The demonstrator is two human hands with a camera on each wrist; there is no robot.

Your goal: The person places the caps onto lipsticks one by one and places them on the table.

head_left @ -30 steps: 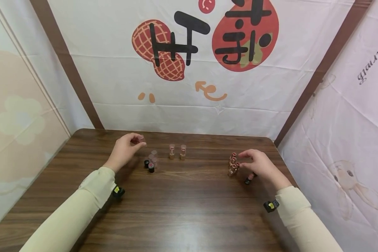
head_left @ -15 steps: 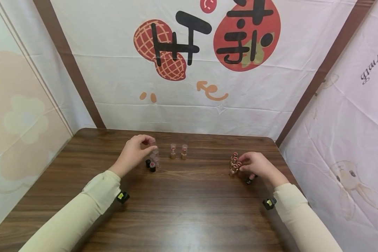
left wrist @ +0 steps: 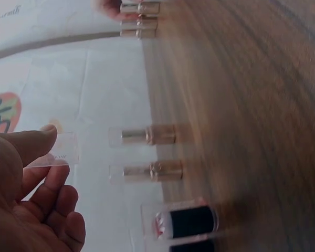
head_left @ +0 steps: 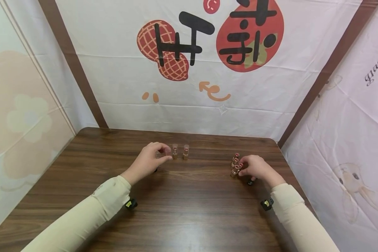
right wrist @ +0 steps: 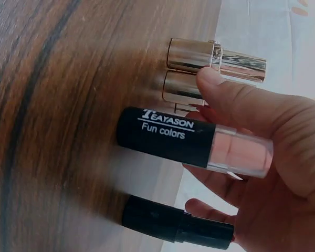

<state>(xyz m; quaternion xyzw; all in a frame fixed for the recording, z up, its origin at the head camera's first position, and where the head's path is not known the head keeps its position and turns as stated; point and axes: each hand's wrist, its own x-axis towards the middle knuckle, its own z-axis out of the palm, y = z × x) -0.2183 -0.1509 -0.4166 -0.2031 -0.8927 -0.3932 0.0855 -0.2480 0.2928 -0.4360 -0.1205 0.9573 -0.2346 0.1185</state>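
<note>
My left hand [head_left: 151, 159] pinches a clear lipstick cap [left wrist: 68, 149] between thumb and fingers, held above the table. Just to its right two gold lipsticks [head_left: 186, 153] stand upright under clear caps. Over on the right, my right hand [head_left: 259, 168] is at a cluster of uncapped gold lipsticks [head_left: 234, 170] with red tops. Its thumb and fingers pinch one gold lipstick [right wrist: 182, 86] of that cluster. Closer to the right wrist camera stand a black lipstick [right wrist: 165, 137] with a clear cap and a plain black tube [right wrist: 173, 223].
Black-based lipsticks [left wrist: 193, 221] with clear covers stand beside the left hand, mostly hidden by it in the head view. The brown wooden table [head_left: 189, 210] runs back to a printed fabric wall [head_left: 113, 70], with more fabric on both sides.
My left hand has carried the clear cap rightward, over the loose caps and black pieces, to beside the capped lipsticks. The right hand has closed in on the gold cluster.
</note>
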